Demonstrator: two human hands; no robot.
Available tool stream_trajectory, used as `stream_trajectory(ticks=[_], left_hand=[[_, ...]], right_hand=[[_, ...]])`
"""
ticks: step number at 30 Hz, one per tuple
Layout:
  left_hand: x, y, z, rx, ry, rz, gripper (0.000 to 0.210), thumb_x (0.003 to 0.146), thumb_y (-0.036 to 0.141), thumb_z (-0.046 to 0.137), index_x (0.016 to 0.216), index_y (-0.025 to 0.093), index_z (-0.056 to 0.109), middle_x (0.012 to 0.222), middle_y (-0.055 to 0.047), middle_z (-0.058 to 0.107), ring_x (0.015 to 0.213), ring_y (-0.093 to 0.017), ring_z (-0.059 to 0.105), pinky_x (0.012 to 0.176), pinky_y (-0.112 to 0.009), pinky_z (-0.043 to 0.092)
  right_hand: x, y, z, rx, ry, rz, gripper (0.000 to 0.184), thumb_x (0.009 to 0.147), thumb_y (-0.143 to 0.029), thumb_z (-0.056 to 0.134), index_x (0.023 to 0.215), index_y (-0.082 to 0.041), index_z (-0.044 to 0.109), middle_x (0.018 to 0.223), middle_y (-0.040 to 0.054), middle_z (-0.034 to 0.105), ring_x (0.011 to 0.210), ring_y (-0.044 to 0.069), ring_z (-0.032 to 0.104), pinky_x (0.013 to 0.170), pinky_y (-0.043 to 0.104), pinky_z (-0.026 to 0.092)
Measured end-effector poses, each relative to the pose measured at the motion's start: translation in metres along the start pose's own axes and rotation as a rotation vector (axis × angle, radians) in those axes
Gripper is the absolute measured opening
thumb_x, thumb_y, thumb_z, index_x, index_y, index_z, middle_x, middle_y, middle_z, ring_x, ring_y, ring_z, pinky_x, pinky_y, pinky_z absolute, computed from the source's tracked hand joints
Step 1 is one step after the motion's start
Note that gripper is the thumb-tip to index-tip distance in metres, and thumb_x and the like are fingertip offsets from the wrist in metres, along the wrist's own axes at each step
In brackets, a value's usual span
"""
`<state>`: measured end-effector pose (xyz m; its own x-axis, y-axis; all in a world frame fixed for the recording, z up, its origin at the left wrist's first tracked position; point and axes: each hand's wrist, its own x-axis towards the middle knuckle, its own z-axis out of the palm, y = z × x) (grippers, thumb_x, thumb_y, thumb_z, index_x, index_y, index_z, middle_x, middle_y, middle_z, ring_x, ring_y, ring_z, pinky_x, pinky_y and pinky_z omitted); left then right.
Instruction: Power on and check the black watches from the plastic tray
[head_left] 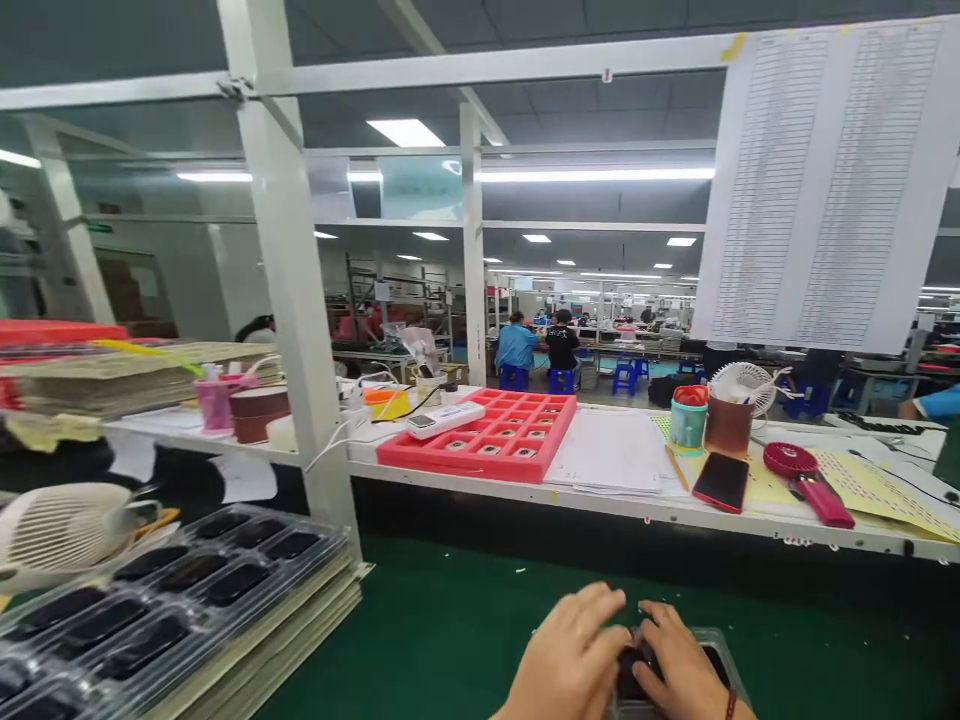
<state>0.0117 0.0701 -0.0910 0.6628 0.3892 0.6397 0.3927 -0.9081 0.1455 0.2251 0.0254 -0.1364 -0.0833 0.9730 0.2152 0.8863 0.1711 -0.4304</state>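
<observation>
At the bottom of the head view, both hands meet over a clear plastic tray (739, 680) with dark pieces in it, lying on the green bench. My right hand (682, 665) reaches across the tray, thumb and fingers curled about a small black object (630, 675) whose kind is hard to make out. Beside it my left hand (570, 655) has its fingers bent, the tips close to that same object. Its thumb is hidden, and so is whatever its fingers grip. A red band circles the right wrist.
Clear trays of black, rounded devices (154, 640) are stacked at left near a white fan (64, 530). Ahead runs a white shelf (480, 487) with a red compartment tray (480, 460), papers (607, 450), a phone (721, 482) and a pink handheld fan (806, 485). Coworkers sit far behind.
</observation>
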Motion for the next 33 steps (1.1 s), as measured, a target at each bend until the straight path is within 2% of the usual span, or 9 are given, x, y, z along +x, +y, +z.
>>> stream_trajectory(ticks=[3, 7, 11, 14, 17, 20, 25, 29, 33], left_hand=[[0.006, -0.005, 0.023, 0.035, -0.379, -0.293, 0.021, 0.077, 0.025, 0.052, 0.093, 0.020, 0.065, 0.131, -0.009, 0.050, 0.124, -0.029, 0.041, 0.103, -0.047, 0.031], [0.005, -0.007, 0.037, -0.008, -0.511, -0.450, 0.031, 0.072, 0.032, 0.054, 0.099, 0.019, 0.063, 0.135, -0.011, 0.046, 0.131, -0.030, 0.031, 0.108, -0.051, 0.017], [0.009, -0.004, 0.034, -0.064, -0.504, -0.501, 0.029, 0.067, 0.029, 0.058, 0.093, 0.018, 0.062, 0.134, -0.013, 0.047, 0.132, -0.032, 0.029, 0.107, -0.051, 0.015], [0.007, -0.002, 0.033, -0.138, -0.458, -0.515, 0.026, 0.065, 0.025, 0.060, 0.090, 0.018, 0.058, 0.123, -0.011, 0.054, 0.127, -0.030, 0.035, 0.103, -0.045, 0.024], [0.000, 0.001, 0.037, -0.245, -0.400, -0.489, 0.021, 0.067, 0.018, 0.057, 0.087, 0.020, 0.053, 0.102, -0.006, 0.061, 0.108, -0.025, 0.050, 0.090, -0.036, 0.037], [-0.003, 0.005, 0.044, -0.440, -0.315, -0.522, 0.013, 0.075, 0.019, 0.050, 0.088, 0.022, 0.052, 0.084, -0.002, 0.061, 0.080, -0.019, 0.057, 0.074, -0.030, 0.042], [0.007, 0.005, 0.060, -1.102, -0.201, -0.850, 0.031, 0.076, 0.031, 0.054, 0.102, 0.016, 0.050, 0.076, 0.000, 0.056, 0.046, -0.007, 0.047, 0.045, -0.021, 0.037], [0.011, 0.002, 0.067, -1.420, -0.224, -0.987, 0.044, 0.068, 0.026, 0.064, 0.109, 0.014, 0.055, 0.080, -0.003, 0.060, 0.050, -0.007, 0.053, 0.042, -0.017, 0.030], [0.003, 0.001, 0.066, -1.643, -0.184, -1.067, 0.061, 0.067, 0.024, 0.065, 0.126, 0.020, 0.049, 0.086, -0.004, 0.062, 0.062, -0.011, 0.061, 0.046, -0.017, 0.035]], right_hand=[[-0.002, -0.002, -0.003, 0.013, -0.016, 0.055, 0.018, 0.069, -0.019, 0.054, 0.087, -0.017, 0.060, 0.132, 0.0135, 0.046, 0.124, 0.029, 0.037, 0.102, 0.041, 0.032], [-0.002, -0.002, -0.006, 0.218, -0.026, 0.058, 0.017, 0.062, -0.013, 0.055, 0.078, -0.020, 0.054, 0.126, 0.0116, 0.051, 0.125, 0.027, 0.038, 0.100, 0.040, 0.033], [-0.001, -0.002, -0.002, 0.609, 0.027, 0.018, 0.018, 0.062, -0.009, 0.051, 0.072, -0.022, 0.043, 0.107, 0.0068, 0.061, 0.111, 0.024, 0.053, 0.093, 0.038, 0.040], [0.002, 0.002, 0.005, 0.955, -0.060, 0.157, 0.014, 0.071, -0.020, 0.052, 0.075, -0.023, 0.039, 0.081, 0.0009, 0.066, 0.073, 0.018, 0.065, 0.061, 0.028, 0.049], [0.005, 0.011, 0.008, 1.139, -0.151, 0.282, 0.021, 0.074, -0.034, 0.059, 0.084, -0.020, 0.046, 0.070, -0.0008, 0.066, 0.046, 0.011, 0.058, 0.040, 0.019, 0.038], [0.006, 0.019, 0.004, 1.300, -0.176, 0.305, 0.031, 0.075, -0.038, 0.064, 0.096, -0.017, 0.055, 0.080, 0.0029, 0.068, 0.052, 0.009, 0.060, 0.044, 0.018, 0.044], [0.004, 0.025, -0.003, 1.520, -0.207, 0.417, 0.046, 0.073, -0.029, 0.070, 0.116, -0.021, 0.056, 0.091, 0.0041, 0.066, 0.080, 0.016, 0.065, 0.066, 0.025, 0.054], [0.000, 0.030, -0.002, 1.553, -0.197, 0.445, 0.045, 0.075, -0.029, 0.069, 0.118, -0.021, 0.057, 0.084, 0.0042, 0.067, 0.076, 0.015, 0.064, 0.063, 0.024, 0.054], [-0.004, 0.032, -0.003, 1.556, -0.173, 0.405, 0.044, 0.075, -0.030, 0.069, 0.118, -0.026, 0.058, 0.103, 0.0046, 0.065, 0.074, 0.014, 0.062, 0.063, 0.024, 0.054]])
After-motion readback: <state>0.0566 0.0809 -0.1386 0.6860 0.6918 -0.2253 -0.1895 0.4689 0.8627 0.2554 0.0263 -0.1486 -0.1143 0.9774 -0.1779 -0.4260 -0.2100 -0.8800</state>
